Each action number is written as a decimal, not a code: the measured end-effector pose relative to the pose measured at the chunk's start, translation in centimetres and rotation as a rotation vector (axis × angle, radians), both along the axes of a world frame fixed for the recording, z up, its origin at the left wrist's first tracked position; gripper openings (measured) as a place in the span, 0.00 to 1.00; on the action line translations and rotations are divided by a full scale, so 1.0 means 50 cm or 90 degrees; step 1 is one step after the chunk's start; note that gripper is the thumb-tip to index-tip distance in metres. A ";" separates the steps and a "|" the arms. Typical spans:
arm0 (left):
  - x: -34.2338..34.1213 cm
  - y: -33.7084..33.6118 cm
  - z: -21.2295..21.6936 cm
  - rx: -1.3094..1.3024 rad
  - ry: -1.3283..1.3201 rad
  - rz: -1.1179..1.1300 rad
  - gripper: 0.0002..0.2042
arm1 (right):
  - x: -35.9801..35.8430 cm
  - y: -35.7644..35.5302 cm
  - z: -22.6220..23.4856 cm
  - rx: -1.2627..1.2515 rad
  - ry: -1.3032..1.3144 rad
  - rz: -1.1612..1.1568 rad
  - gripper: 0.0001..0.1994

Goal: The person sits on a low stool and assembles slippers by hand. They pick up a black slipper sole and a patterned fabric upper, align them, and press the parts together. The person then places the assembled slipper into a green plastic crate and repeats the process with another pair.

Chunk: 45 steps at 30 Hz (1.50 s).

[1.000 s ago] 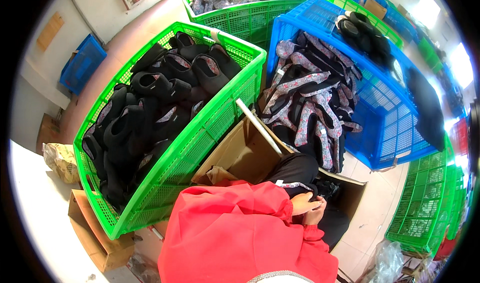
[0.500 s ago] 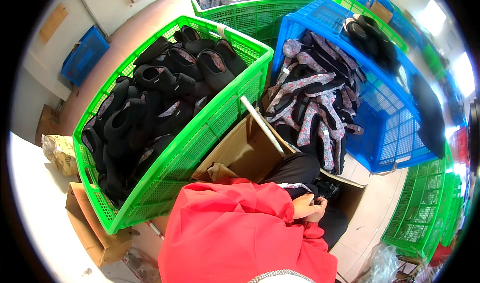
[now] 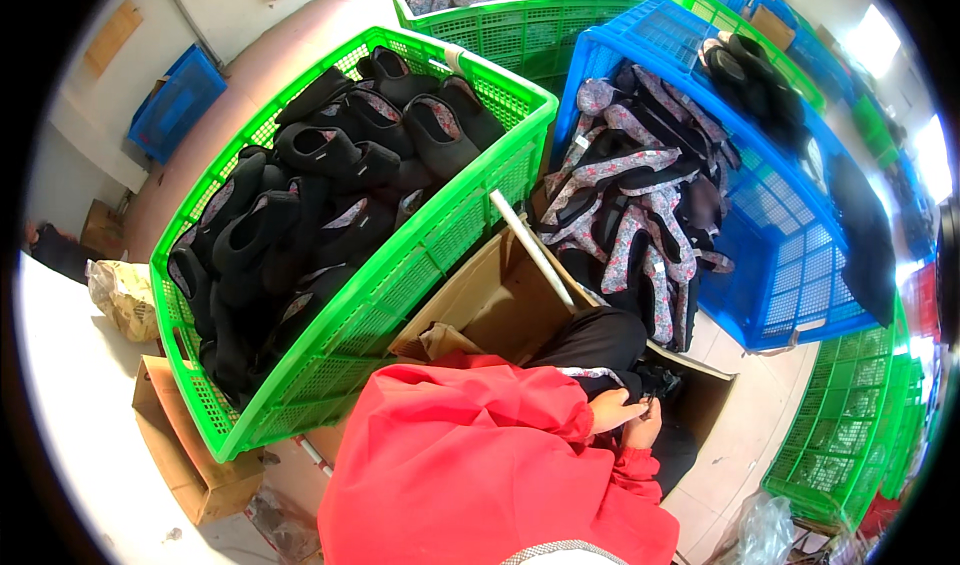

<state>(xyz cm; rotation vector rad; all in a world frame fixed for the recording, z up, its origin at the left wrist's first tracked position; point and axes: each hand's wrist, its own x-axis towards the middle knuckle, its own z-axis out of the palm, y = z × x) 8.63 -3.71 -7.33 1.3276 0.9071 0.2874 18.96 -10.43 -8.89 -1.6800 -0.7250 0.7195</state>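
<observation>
Tiled floor (image 3: 715, 455): bears the green crate (image 3: 345, 375) of black shoes (image 3: 335, 155) and the blue crate (image 3: 745, 305), probably to be near you.
Black lined piece (image 3: 600, 374): on your lap, maybe for support.
Left hand (image 3: 613, 411), right hand (image 3: 642, 429): both half curled, nearly meeting at its edge; I cannot tell what they pinch.

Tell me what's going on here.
A person in a red top has the left hand and right hand close together at a black piece with a floral edge, over the lap. What the fingers are doing is too small to tell. A green crate at front left holds black shoes; floral-lined pieces are heaped at a blue crate.
</observation>
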 end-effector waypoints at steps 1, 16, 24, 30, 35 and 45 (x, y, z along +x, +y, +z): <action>0.011 -0.013 -0.044 0.013 -0.038 0.065 0.26 | -0.011 0.006 0.015 0.002 0.016 0.018 0.08; -0.011 0.011 -0.002 -0.064 -0.074 0.004 0.24 | -0.017 -0.010 -0.023 -0.021 0.032 -0.045 0.08; -0.024 0.004 0.004 -0.022 -0.052 0.010 0.23 | -0.008 -0.037 -0.072 0.029 -0.009 -0.013 0.06; -0.049 0.003 0.018 -0.003 -0.046 -0.024 0.26 | -0.007 -0.042 -0.066 -0.054 -0.017 -0.004 0.08; -0.061 0.009 0.012 -0.011 -0.038 -0.030 0.25 | -0.032 -0.032 -0.021 -0.048 -0.107 0.045 0.12; -0.072 0.003 0.037 -0.016 -0.061 -0.044 0.28 | -0.025 -0.016 0.009 0.030 0.031 0.108 0.10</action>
